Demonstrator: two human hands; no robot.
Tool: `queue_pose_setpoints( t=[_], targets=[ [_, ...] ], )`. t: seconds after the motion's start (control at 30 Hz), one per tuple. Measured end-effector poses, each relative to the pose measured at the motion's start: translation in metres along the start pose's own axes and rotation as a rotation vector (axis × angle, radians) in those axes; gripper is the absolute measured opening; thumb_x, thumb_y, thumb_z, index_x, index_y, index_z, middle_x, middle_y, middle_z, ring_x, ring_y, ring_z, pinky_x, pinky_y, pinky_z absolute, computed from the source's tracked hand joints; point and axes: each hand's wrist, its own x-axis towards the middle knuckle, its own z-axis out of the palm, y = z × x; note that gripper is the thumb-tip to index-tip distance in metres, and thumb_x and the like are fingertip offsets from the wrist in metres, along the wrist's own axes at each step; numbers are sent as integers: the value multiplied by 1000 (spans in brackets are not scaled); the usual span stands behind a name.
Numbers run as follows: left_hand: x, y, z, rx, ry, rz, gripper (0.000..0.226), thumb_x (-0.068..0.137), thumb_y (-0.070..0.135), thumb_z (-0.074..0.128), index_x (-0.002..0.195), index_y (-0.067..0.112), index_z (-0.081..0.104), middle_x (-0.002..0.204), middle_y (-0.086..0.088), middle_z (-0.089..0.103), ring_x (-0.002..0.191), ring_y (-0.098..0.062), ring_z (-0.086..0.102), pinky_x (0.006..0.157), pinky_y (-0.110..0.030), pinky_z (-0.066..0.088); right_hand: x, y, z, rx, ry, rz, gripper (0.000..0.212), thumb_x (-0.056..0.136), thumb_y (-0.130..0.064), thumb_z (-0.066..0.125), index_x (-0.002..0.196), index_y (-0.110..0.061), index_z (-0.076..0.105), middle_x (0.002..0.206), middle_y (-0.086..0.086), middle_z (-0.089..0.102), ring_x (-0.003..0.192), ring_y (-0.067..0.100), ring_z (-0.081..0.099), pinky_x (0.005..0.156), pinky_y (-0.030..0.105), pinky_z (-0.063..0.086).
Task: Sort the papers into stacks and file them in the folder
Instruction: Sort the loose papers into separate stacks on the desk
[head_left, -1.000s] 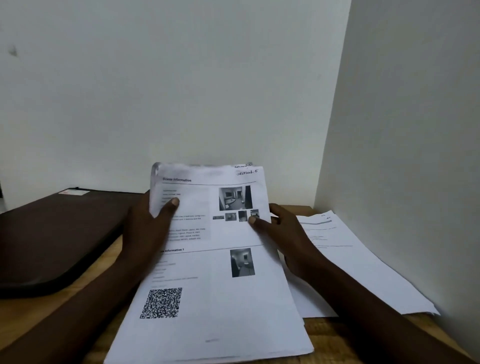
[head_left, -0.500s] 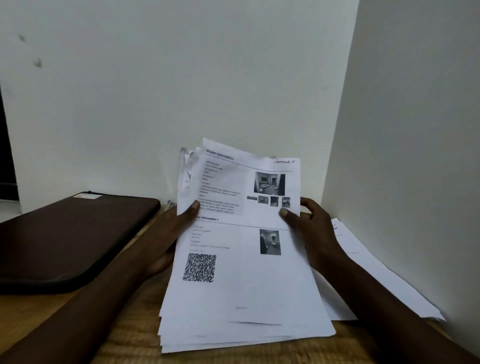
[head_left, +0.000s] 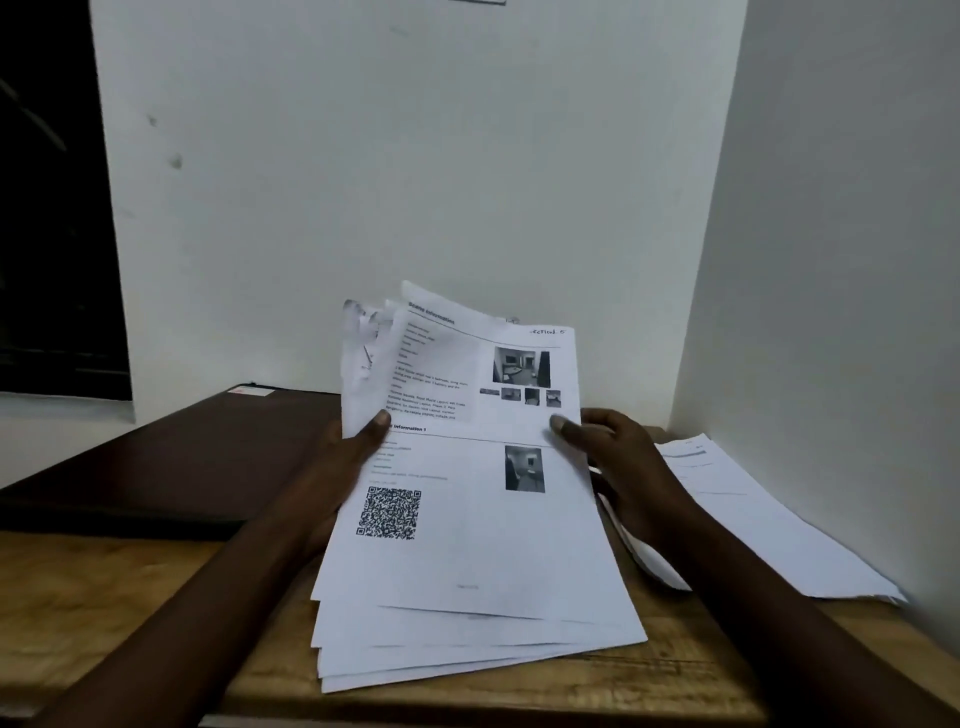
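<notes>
In the head view, the left hand (head_left: 337, 467) is grasping the left edge of a fanned sheaf of white printed papers (head_left: 467, 561), its thumb pressing on the top sheet. The right hand (head_left: 623, 467) is pinching the sheaf's right edge. The sheaf is tilting up over the brown wooden table (head_left: 104, 597). A flat dark brown folder (head_left: 182, 457) is lying to the left. A second stack of white sheets (head_left: 769, 519) is lying at the right, beside the white wall (head_left: 831, 312).

The paper stack (head_left: 470, 642) has fanned out, its top sheet (head_left: 483, 545) skewed off those behind
</notes>
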Motion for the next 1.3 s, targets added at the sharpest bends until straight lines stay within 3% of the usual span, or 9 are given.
queue_pose_setpoints(
  t=[0.13, 0.27, 0.4, 0.57, 0.73, 0.83, 0.97, 1.07, 1.3],
  targets=[
    [-11, 16, -20, 52, -21, -40, 46, 91, 31, 60, 133, 13, 58, 126, -16, 67, 114, -36, 65, 99, -54, 51, -10, 10, 23, -172, 122, -61, 45, 61, -38, 85, 88, -7, 65, 91, 16, 72, 89, 40, 68, 83, 57, 55],
    [-23, 15, -34, 96, 50, -20, 37, 95, 28, 54, 127, 10, 61, 117, -14, 72, 105, -31, 70, 80, -41, 61, -6, 16, 27, -297, 100, -93, 18, 82, -26, 70, 79, -8, 69, 83, 12, 73, 78, 32, 68, 73, 45, 54],
    [-24, 14, -45, 400, 229, 30, 24, 93, 31, 64, 97, 8, 70, 76, -2, 77, 65, -16, 74, 53, -24, 57, 2, 21, 4, -360, 196, -50, 27, 84, -25, 63, 60, -14, 59, 59, 2, 54, 65, 20, 51, 63, 33, 35],
    [-24, 16, -46, 489, 193, 20, 24, 94, 30, 64, 105, 9, 70, 83, -3, 77, 70, -18, 74, 61, -27, 58, -5, 14, -22, -212, 142, 41, 6, 87, -9, 69, 89, -8, 74, 92, 17, 74, 84, 31, 69, 80, 40, 54],
    [-27, 20, -47, 492, 175, 67, 18, 94, 33, 62, 97, 17, 70, 74, 3, 76, 66, -13, 73, 55, -22, 55, 2, 2, -27, -275, 278, -20, 8, 68, -24, 78, 72, -18, 74, 84, 14, 74, 86, 33, 70, 86, 55, 54],
    [-25, 15, -42, 442, 152, 81, 16, 93, 33, 63, 94, 19, 70, 85, -2, 78, 72, -13, 74, 66, -26, 56, -2, -1, -14, -324, 336, -69, 15, 75, -17, 78, 65, -18, 67, 76, 9, 71, 78, 27, 64, 75, 44, 52],
    [-27, 14, -28, 527, 138, 135, 19, 97, 30, 56, 80, 22, 64, 53, 17, 67, 46, 9, 61, 44, -6, 43, -19, 11, 7, -517, 315, -217, 7, 83, -18, 72, 82, -21, 66, 80, -5, 67, 76, 13, 59, 67, 21, 43],
    [-27, 15, -34, 523, 140, 165, 18, 97, 30, 58, 88, 18, 68, 74, 8, 74, 53, 4, 66, 47, -8, 46, -21, 13, 10, -534, 339, -253, 8, 82, -19, 72, 81, -22, 65, 74, -8, 63, 68, 5, 53, 56, 8, 35],
    [-19, 13, -49, 566, 193, 152, 6, 92, 19, 67, 96, 15, 69, 86, 2, 72, 56, -5, 69, 50, -18, 51, -18, 3, 6, -495, 301, -257, 4, 85, -17, 69, 89, -17, 68, 78, -7, 65, 75, 12, 55, 61, 23, 37]
  ],
)
